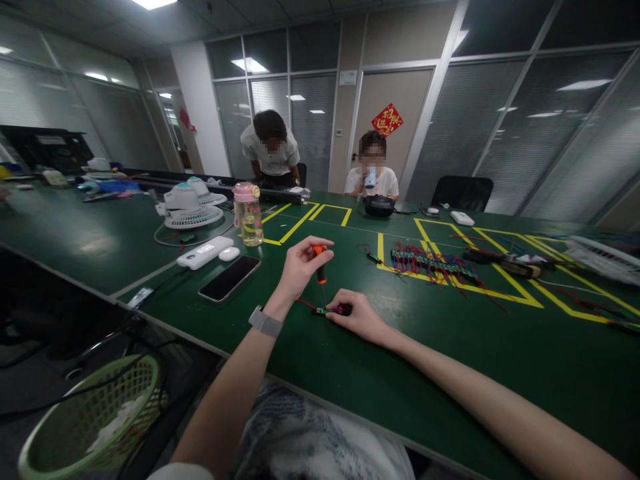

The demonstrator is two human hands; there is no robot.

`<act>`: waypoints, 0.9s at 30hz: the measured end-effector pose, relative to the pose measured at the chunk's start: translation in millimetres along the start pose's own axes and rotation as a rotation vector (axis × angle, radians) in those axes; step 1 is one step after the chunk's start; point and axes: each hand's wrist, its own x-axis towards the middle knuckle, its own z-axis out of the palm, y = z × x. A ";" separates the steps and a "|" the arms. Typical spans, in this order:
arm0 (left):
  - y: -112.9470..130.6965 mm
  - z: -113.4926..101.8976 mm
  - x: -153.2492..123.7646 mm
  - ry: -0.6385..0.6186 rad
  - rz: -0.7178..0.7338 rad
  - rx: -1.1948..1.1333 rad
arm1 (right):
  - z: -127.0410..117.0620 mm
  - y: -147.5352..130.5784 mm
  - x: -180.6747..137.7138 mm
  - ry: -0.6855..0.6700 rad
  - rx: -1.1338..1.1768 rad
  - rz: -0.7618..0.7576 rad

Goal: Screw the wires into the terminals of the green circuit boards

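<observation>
My left hand (pixel 302 265), with a grey watch on its wrist, grips the orange and black handle of a screwdriver (pixel 321 273). The screwdriver stands nearly upright, and its thin shaft points down at a small green circuit board (pixel 320 311) on the green table. Whether the tip touches the board is too small to tell. Against the table, my right hand (pixel 356 313) pinches the board's right end, where dark parts and coloured wires show. A red wire runs from the board's left side. Further right lies a row of similar circuit boards (pixel 433 262) with red and blue wires.
Left of my hands lie a phone (pixel 230 278), a white power strip (pixel 205 252) and a pink-lidded bottle (pixel 249 217). White fans (pixel 193 208) stand behind them. Yellow tape (pixel 500 293) marks the table (pixel 400 373). Two people are across it. A green basket (pixel 37 437) is at lower left.
</observation>
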 end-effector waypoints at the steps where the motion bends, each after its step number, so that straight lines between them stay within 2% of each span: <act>1: -0.1 -0.6 0.2 0.016 0.029 0.048 | 0.2 0.0 0.1 -0.002 -0.001 0.001; 3: 1.0 -0.5 0.7 -0.001 0.042 0.024 | 0.8 0.5 0.4 -0.006 0.001 0.000; 7: 2.2 1.8 0.7 -0.109 -0.087 -0.203 | 2.0 1.8 0.9 0.002 0.004 -0.011; 9: 0.7 1.1 0.6 -0.086 -0.091 -0.151 | 2.0 2.1 0.8 0.003 0.001 -0.019; 13: -1.2 -1.4 0.9 -0.011 0.022 0.050 | 1.4 2.4 0.0 0.014 -0.012 -0.026; 15: 0.1 -0.3 1.0 -0.038 0.016 -0.009 | 1.1 2.7 -0.3 0.015 -0.013 -0.025; 19: 2.0 2.5 0.3 -0.100 -0.087 -0.199 | 0.7 3.3 -0.1 0.014 -0.007 -0.026; 24: 0.1 -0.3 0.3 0.006 0.006 0.012 | 0.8 4.1 0.1 0.006 -0.002 -0.021; 27: 1.4 0.5 0.7 -0.038 0.005 -0.053 | 1.2 4.2 0.1 0.008 0.002 -0.017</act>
